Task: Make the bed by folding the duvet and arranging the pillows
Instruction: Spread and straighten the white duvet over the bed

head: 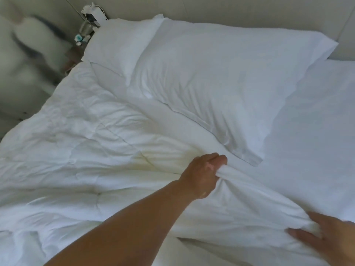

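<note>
Two pillows at headboard: front pillow overlaps rear pillow. Duvet: rumpled, covers bed's left part; edge runs diag. from pillows to lower right. Bare sheet right of edge, open room. L hand clenches bunched edge, just below front pillow's corner. R hand pinches same edge, lower right.

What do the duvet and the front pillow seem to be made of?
The duvet looks like soft matte white woven cloth, perhaps cotton, over padding: stitched quilting lines, fine creases, and it bunches where the left hand grips it. The front pillow has a smoother matte white cloth case, plumped by soft filling. The exact fibre cannot be told.
</note>
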Demonstrator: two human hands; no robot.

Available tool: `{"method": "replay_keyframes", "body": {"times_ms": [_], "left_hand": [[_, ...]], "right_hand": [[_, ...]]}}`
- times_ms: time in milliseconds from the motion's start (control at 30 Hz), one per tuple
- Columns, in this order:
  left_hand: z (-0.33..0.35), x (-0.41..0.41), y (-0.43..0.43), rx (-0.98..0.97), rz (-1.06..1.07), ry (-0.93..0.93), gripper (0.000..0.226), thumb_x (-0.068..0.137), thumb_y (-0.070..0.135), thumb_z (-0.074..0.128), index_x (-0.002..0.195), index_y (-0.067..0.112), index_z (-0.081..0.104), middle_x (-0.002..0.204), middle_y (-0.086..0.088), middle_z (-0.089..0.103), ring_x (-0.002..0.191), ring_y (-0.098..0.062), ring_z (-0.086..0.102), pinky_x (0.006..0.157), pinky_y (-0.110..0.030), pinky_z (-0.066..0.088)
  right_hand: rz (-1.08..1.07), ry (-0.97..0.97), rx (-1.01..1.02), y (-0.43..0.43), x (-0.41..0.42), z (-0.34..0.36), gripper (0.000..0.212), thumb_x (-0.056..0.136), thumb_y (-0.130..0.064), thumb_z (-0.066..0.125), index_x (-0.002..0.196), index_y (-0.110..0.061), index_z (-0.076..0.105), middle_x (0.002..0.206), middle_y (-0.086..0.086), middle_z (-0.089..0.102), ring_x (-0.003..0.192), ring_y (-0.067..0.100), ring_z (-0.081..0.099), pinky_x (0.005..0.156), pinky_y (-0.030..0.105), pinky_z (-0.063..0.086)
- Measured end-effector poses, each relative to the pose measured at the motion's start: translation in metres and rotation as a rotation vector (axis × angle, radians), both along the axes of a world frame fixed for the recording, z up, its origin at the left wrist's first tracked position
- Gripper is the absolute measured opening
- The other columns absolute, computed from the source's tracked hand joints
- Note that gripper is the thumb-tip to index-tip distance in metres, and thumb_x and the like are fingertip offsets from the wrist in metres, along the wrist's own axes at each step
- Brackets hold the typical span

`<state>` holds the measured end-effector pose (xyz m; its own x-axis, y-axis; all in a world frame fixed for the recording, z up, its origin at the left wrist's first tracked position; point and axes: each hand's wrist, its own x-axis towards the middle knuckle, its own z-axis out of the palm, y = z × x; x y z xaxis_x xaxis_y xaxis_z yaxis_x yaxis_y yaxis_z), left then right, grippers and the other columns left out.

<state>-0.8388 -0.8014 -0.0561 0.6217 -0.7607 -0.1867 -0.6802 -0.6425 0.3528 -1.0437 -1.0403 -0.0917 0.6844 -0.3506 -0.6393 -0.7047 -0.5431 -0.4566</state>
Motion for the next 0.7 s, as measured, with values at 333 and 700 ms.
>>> {"method": "replay_keyframes", "body": {"times_ms": [333,700], "left_hand": [[-0.007,0.004,-0.006,0.136,0.090,0.002,0.038,0.089,0.025,0.068,0.125,0.021,0.056,0.115,0.000,0.058,0.100,-0.026,0.059,0.088,-0.034,0.047],[0.001,0.029,-0.052,0.233,0.052,-0.166,0.027,0.087,0.040,0.072,0.108,0.023,0.069,0.096,0.005,0.048,0.096,-0.025,0.058,0.077,-0.034,0.046]], "right_hand": [[0.152,-0.037,0.002,0.000,0.005,0.019,0.054,0.063,-0.088,0.059,0.088,-0.040,0.068,0.075,-0.015,0.069,0.073,0.003,0.062,0.070,0.021,0.050],[0.125,-0.038,0.010,-0.039,-0.004,0.011,0.051,0.071,-0.080,0.064,0.090,-0.032,0.062,0.082,-0.006,0.069,0.078,0.014,0.065,0.068,0.032,0.054]]}}
